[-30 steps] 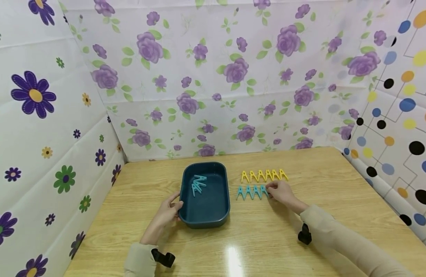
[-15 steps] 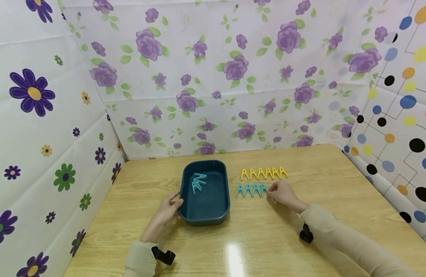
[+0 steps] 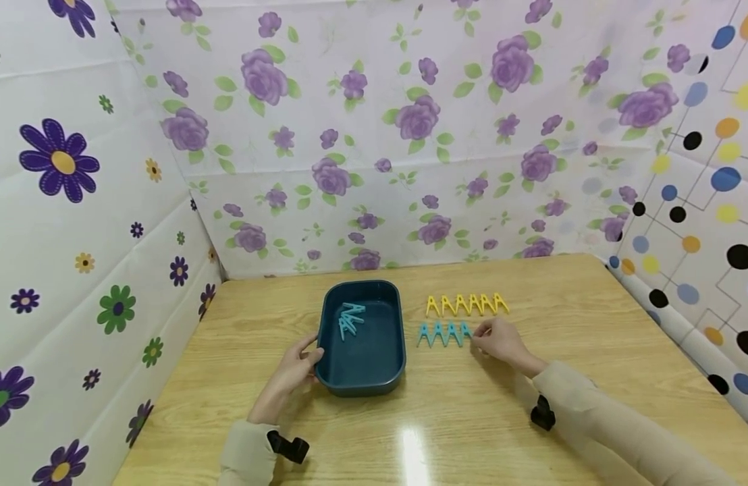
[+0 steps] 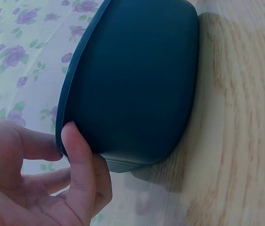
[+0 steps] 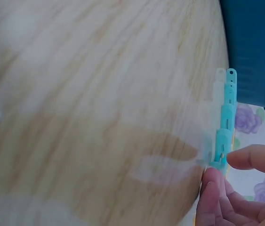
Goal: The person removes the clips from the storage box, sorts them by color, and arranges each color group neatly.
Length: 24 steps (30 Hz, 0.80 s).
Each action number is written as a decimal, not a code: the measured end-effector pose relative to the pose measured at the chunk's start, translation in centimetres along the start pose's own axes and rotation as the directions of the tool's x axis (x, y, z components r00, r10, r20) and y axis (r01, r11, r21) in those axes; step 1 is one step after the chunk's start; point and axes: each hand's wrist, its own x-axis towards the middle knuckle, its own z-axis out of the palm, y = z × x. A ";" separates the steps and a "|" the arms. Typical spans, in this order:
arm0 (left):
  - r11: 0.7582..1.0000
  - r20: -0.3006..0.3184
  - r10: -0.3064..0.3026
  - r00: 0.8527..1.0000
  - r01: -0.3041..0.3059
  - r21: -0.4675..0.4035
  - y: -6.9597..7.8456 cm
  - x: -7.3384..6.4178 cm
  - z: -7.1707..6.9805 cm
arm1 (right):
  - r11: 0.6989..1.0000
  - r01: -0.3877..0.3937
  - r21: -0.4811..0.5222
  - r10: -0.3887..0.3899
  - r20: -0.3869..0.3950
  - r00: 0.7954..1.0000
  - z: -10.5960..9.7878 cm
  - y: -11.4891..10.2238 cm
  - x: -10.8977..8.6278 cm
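At the left side of a dark teal basin, my left hand grips the rim between thumb and fingers. The left wrist view shows the thumb on the outer wall. Several light blue clothespins lie in a loose heap inside the basin. To its right, several blue clothespins stand in a row, legs toward me. My right hand is at this row's right end, its fingertips pinching the last blue clothespin low on one leg. Its leg tip is hidden by the fingers.
Just behind the blue row runs a row of several yellow clothespins. Everything sits on a wooden table, with flowered cloth hung behind and patterned cloth at both sides. Each wrist carries a black camera strap.
My right fingertips have slipped slightly right and lower at the last blue clothespin. The left hand keeps its grip on the basin, and both rows stay in place.
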 end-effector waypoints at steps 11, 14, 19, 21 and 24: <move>1.000 0.015 -0.004 1.000 0.004 -0.015 0.1 -0.2 0.0 | 0.990 0.119 -0.078 -0.126 -0.089 0.988 -0.6 -1.4 -0.2; 1.000 0.020 -0.003 1.000 0.003 -0.005 0.1 -0.1 -0.1 | 0.985 0.159 -0.062 -0.165 -0.100 0.981 -0.4 -1.9 -0.3; 1.000 0.024 0.003 1.000 -0.002 -0.005 0.0 -0.1 -0.1 | 0.980 0.198 0.002 -0.198 -0.081 0.977 0.1 -2.9 -0.4; 1.000 0.024 0.009 1.000 -0.009 -0.003 -0.2 0.0 -0.2 | 0.979 0.199 0.033 -0.196 -0.074 0.978 0.3 -3.3 -0.5; 1.000 0.023 0.014 1.000 -0.014 -0.003 -0.2 0.0 -0.3 | 0.979 0.198 0.046 -0.195 -0.077 0.978 0.8 -3.7 -0.4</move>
